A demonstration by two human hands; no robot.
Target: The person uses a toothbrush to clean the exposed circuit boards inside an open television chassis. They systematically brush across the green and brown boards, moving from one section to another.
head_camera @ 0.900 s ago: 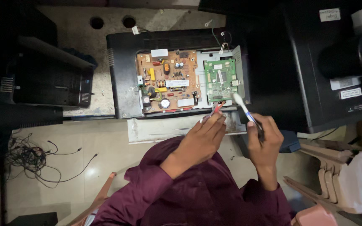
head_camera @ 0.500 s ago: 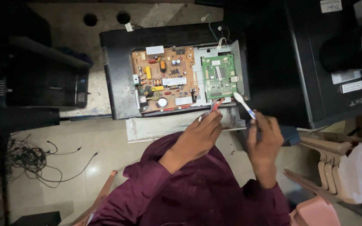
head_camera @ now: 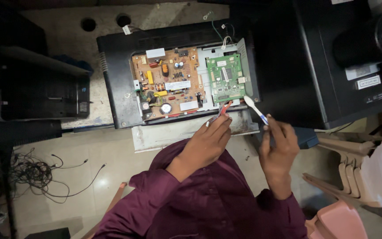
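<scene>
Item 1, nearest: maroon sleeves (head_camera: 200, 208), both my arms reaching forward from the bottom of the view.

Item 2: left hand (head_camera: 206, 144), fingers pinched shut on a bundle of red wires (head_camera: 224, 107) at the near edge of the opened black casing (head_camera: 116, 75). The wires run up from my fingertips toward the boards.

Item 3: right hand (head_camera: 279, 148), closed round the handle of a white toothbrush with a blue grip (head_camera: 255, 107). Its long axis runs on a diagonal, handle near and to the right, white head far and to the left, pointing at the near right corner of the green circuit board (head_camera: 225, 79). The head sits just beside that corner; I cannot tell whether it touches.

Item 4: brown power board (head_camera: 166, 82), left of the green one, in the same casing, crowded with upright parts.

Item 5, far right: a large black housing (head_camera: 315, 66).

Item 6, left floor: loose tangled cables (head_camera: 36, 172).

Risk, my judgement: pulling the pinched wires hard could strain their joint at the board. A brush stroke carried too far left could snag those wires or catch the small parts standing on the boards.
</scene>
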